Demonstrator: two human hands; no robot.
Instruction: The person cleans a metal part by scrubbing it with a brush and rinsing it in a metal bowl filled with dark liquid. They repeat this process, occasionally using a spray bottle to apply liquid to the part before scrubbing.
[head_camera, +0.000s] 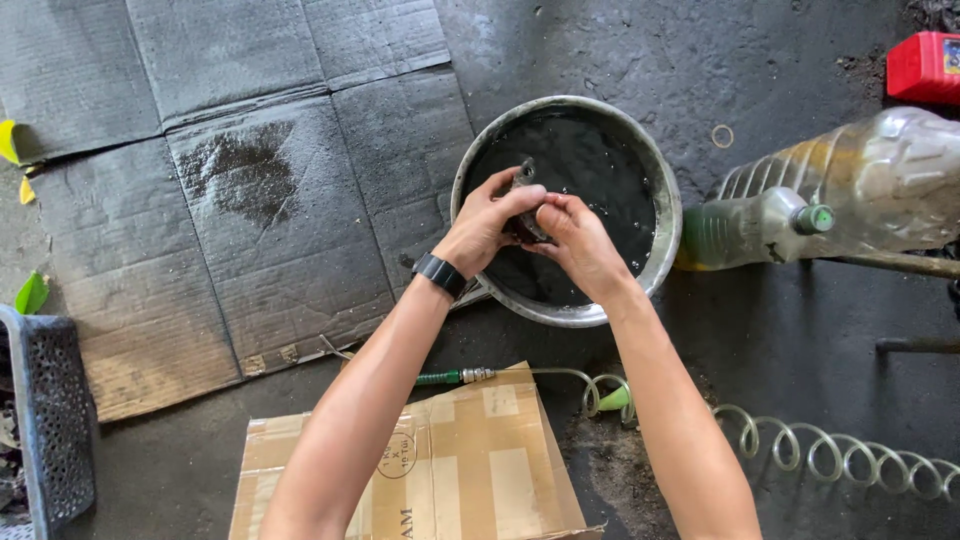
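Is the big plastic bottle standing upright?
No, the bottle lies on its side on the floor right of the basin, green cap pointing toward it, while both hands hold a dark part over the basin.

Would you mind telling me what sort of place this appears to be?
Probably an informal repair workshop floor: both hands clean a dark metal part over a metal basin of black liquid, beside a coiled air hose and oil-stained flattened cardboard.

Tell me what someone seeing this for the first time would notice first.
Most striking is the round metal basin of black liquid at centre, where the left hand and right hand grip a small dark part over it. To the right lies a large clear plastic bottle on its side, with flattened grey cardboard spread over the floor to the left.
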